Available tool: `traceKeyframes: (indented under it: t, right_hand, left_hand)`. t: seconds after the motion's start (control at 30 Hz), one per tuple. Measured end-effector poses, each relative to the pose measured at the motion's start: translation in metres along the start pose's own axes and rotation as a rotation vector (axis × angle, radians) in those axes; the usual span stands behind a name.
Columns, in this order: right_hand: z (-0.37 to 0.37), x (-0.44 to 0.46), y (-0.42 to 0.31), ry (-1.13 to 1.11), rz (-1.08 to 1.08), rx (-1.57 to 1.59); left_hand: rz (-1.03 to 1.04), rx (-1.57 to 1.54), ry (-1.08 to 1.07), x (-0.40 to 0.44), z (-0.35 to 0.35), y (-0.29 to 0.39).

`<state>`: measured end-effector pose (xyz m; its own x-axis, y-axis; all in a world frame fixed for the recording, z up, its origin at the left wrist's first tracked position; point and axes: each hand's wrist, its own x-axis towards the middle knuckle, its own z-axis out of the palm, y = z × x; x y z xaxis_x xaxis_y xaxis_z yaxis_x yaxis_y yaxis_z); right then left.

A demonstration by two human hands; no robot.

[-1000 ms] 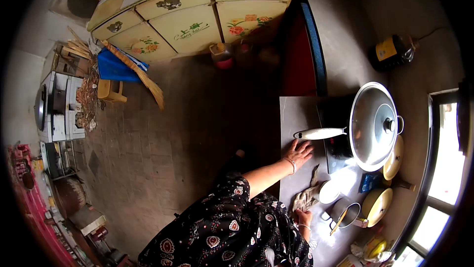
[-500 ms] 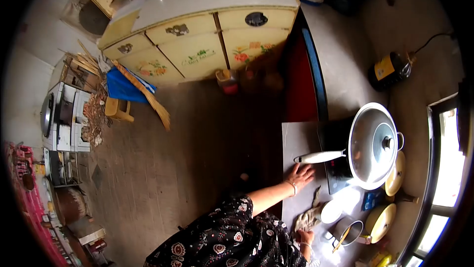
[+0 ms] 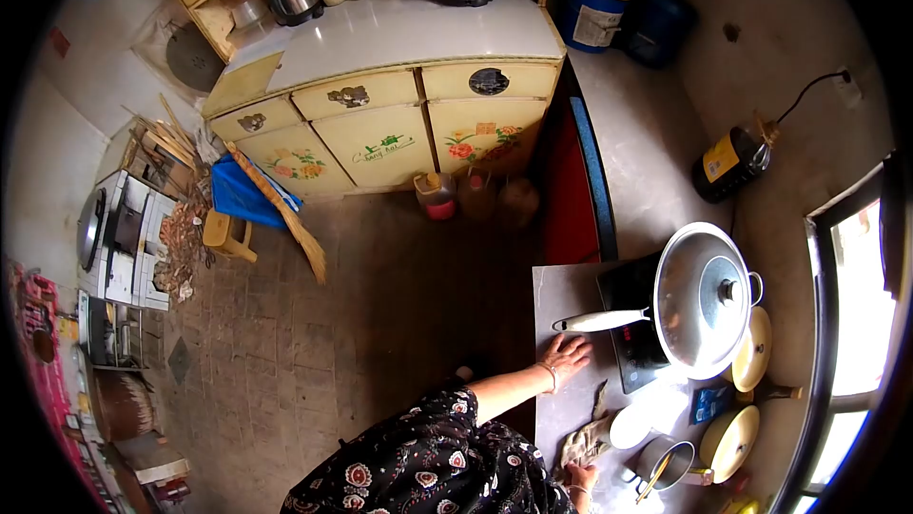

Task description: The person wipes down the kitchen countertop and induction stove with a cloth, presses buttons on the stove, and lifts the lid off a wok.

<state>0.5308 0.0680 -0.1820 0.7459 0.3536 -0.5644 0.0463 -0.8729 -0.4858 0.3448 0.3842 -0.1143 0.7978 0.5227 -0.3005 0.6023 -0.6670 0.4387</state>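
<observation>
My left hand [image 3: 566, 359] lies flat on the grey counter top [image 3: 556, 295], fingers spread, just beside the pale handle of a lidded wok [image 3: 602, 320]. The wok's domed metal lid [image 3: 699, 300] has a dark knob. Under it is a black induction cooker [image 3: 630, 354]. Lower down, my right hand [image 3: 581, 478] is closed at the edge of a crumpled grey-brown rag [image 3: 585, 442], its fingers partly hidden. A white bowl [image 3: 630, 426] stands by the rag. Near the right hand is a metal pot [image 3: 666, 464] with chopsticks [image 3: 653, 479] in it.
Yellow lids or basins [image 3: 730, 443] and a blue packet [image 3: 709, 405] sit toward the window [image 3: 861, 305]. A dark bottle with a yellow label [image 3: 728, 164] stands along the wall. Across the floor are a cream cabinet [image 3: 380, 148], a straw broom [image 3: 281, 200] and a small stool [image 3: 228, 234].
The view has tilted up, showing more of the cabinet top. Both hands keep nearly the same places on the counter, and the rag has not visibly shifted beside the bowl.
</observation>
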Motion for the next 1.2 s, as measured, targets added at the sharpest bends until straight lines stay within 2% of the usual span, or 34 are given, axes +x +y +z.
traceKeyframes:
  t: [0.1, 0.2, 0.3, 0.43, 0.63, 0.77, 1.03, 1.2]
  right_hand:
    - [-0.002, -0.001, 0.002, -0.008, -0.052, -0.004]
    - [-0.008, -0.019, -0.023, 0.035, -0.042, -0.146]
    - [-0.008, -0.031, -0.039, 0.062, -0.071, -0.150]
    - [0.000, -0.015, -0.013, 0.120, -0.151, -0.299]
    - [0.000, -0.022, -0.016, 0.136, -0.118, -0.262]
    - [0.002, -0.024, -0.014, 0.171, -0.158, -0.238]
    - [0.009, -0.027, -0.014, 0.231, -0.192, -0.216]
    - [0.011, -0.027, -0.004, 0.248, -0.259, -0.178]
  left_hand:
    - [-0.042, 0.008, 0.067, 0.001, 0.005, -0.012]
    - [-0.080, -0.007, 0.055, -0.003, 0.001, -0.018]
    - [-0.073, -0.001, 0.051, -0.005, -0.002, -0.019]
    - [-0.091, 0.006, -0.031, -0.006, -0.012, -0.017]
    - [-0.054, -0.021, 0.119, -0.007, -0.001, -0.021]
    - [-0.058, -0.010, 0.134, 0.002, 0.019, -0.027]
    - [-0.010, -0.015, 0.046, -0.004, 0.000, -0.029]
    - [0.017, 0.037, 0.073, -0.013, 0.010, -0.032]
